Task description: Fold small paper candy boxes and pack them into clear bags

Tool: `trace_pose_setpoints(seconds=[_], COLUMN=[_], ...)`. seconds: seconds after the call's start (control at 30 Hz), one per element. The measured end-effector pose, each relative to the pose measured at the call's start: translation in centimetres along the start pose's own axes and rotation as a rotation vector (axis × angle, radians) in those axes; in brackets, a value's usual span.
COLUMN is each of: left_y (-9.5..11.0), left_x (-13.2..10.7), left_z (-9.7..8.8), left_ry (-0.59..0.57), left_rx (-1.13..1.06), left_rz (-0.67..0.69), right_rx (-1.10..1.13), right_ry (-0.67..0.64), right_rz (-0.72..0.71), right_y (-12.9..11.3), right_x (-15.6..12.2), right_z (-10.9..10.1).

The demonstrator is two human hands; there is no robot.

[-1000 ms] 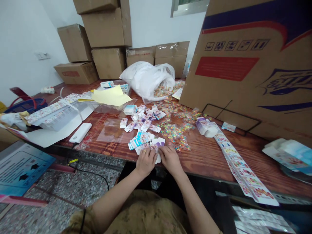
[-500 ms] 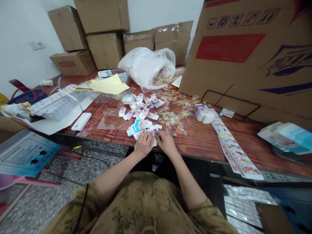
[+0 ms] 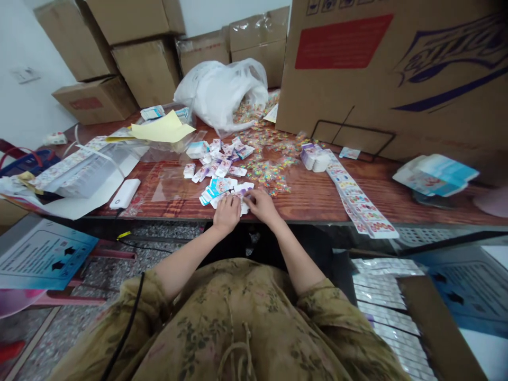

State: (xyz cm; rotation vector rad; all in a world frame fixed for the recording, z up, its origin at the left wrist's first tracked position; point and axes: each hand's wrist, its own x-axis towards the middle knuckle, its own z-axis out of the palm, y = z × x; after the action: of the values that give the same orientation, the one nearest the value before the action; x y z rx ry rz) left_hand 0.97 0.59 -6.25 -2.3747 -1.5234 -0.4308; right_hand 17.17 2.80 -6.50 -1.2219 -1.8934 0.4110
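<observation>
At the table's near edge my left hand [image 3: 228, 212] has its fingers bent and pressed together over a small white-and-purple carton [image 3: 245, 205]. From the other side my right hand [image 3: 260, 205] pinches at the same carton with thumb and forefinger; the fingers partly hide it. Just beyond my left hand lies a fanned stack of flat blue-and-white cartons [image 3: 217, 186]. Behind that is a loose heap of small folded boxes [image 3: 223, 167], white and purple. Tiny bright multicoloured pieces in clear packets [image 3: 273, 174] spread to the right of the heap.
A white plastic bag [image 3: 216, 95] lies open at the back, spilling packets. On the right stand a large cardboard box [image 3: 341, 95], a printed card strip [image 3: 353, 198] overhanging the edge, and a stack of blue-white cartons [image 3: 436, 174]. Yellow paper [image 3: 162, 128] and a white power bank [image 3: 125, 194] lie left.
The whole view has shifted, so the table appears higher and further left. Both hands stay close together at the small carton; the right fingers have bent into more of a pinch.
</observation>
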Motion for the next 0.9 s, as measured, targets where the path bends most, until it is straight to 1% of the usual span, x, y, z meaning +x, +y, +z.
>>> trace_pose_setpoints(seconds=[0.2,0.53,0.9], left_y=[-0.05,-0.01,0.02], left_x=[0.06,0.07,-0.01], left_z=[0.00,0.24,0.18], left_ry=[-0.022,-0.006,-0.005], left_rx=[-0.016,-0.041,-0.038], left_rz=[-0.002,-0.008,-0.018], right_rx=[0.017,0.040,0.050], right_ry=[-0.005,-0.004,-0.012], right_rz=[0.026,0.070,0.078], right_y=[0.02,-0.08,-0.23], right_x=[0.20,0.36,0.36], right_z=[-0.16,-0.42,-0.43])
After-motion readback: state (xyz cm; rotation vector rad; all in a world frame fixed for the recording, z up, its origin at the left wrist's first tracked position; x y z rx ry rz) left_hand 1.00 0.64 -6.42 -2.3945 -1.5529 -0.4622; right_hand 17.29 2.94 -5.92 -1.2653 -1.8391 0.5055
